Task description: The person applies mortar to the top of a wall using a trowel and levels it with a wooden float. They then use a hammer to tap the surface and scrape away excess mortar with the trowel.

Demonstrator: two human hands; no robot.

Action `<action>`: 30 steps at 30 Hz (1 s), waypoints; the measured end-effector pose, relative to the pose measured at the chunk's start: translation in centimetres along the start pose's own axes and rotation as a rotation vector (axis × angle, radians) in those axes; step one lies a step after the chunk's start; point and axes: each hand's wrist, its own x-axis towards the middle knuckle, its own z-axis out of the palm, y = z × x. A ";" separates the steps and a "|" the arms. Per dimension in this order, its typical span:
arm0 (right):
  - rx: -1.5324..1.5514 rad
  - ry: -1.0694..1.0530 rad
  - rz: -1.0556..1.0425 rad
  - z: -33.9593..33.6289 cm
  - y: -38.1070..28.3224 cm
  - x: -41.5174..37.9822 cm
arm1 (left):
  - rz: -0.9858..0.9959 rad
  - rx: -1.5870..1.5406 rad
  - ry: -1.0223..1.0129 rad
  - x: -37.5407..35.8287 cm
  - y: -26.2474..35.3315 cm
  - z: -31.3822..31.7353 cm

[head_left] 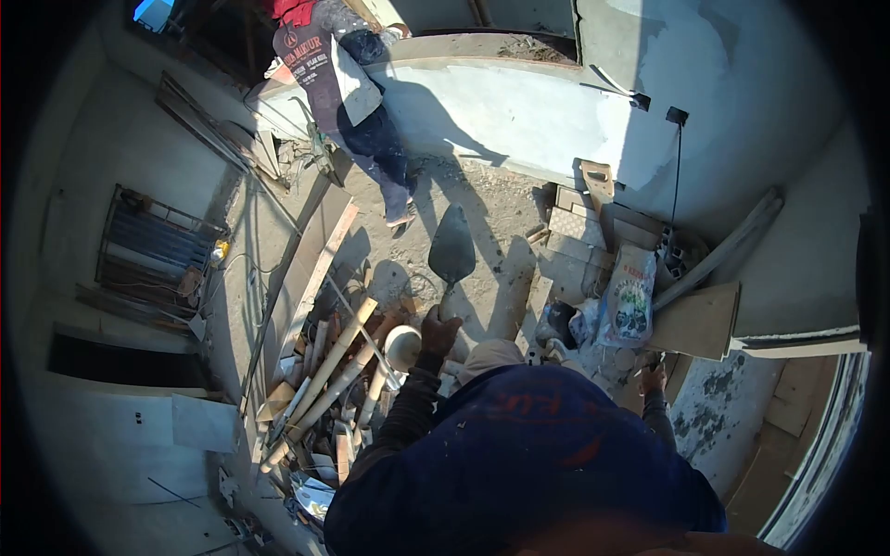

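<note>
We see the trowel (452,243) in the left hand (441,332), whose fingers are wrapped around its handle; the blade points away from the body, seen against the middle of the floor (482,190). Just beside that hand is a round, pale container (402,348), and toward the floor's left edge we find a heap of scrap wood and tubes (320,398) alongside a long plank (320,255). The right hand (654,378) is well apart, near a printed plastic bag (632,298) and a brown board (697,322); its fingers look curled, but we cannot tell whether they grasp anything. Farther up the floor's right side, we see stacked tiles (575,232) and a handsaw (600,181). At the far edge, a co-worker (338,88) leans against the low wall (519,116).
</note>
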 end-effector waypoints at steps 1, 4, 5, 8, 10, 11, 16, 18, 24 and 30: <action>0.056 -0.029 0.067 -0.5 -1.8 -0.8 | 0.001 0.045 -0.021 0.2 1.3 0.1; -0.168 0.029 0.021 -2.2 -6.5 -3.9 | -0.011 0.046 -0.020 1.9 2.6 1.1; -0.141 0.012 0.066 -1.6 -6.3 -3.7 | 0.033 0.075 -0.053 3.3 1.6 1.4; -0.162 0.026 0.080 -0.5 -5.2 -5.2 | -0.033 0.067 -0.105 5.6 2.2 1.9; -0.155 -0.043 0.064 0.0 -6.9 -3.4 | 0.403 0.155 -0.003 8.3 1.6 2.2; -0.164 -0.041 0.051 0.7 -7.8 -3.0 | 0.405 0.149 0.004 9.8 0.9 2.3; -0.226 -0.024 0.006 5.0 -16.0 1.7 | 0.270 0.060 -0.078 16.4 1.4 0.9; -0.256 -0.011 0.017 7.2 -19.6 2.3 | 0.265 0.034 -0.103 19.8 0.7 -0.2; -0.371 0.078 0.175 11.1 -31.8 -0.4 | 0.241 0.121 -0.100 29.8 -0.1 -5.2; -0.312 0.054 -0.274 16.9 -53.5 3.7 | 0.197 0.125 -0.105 38.9 -0.5 -11.4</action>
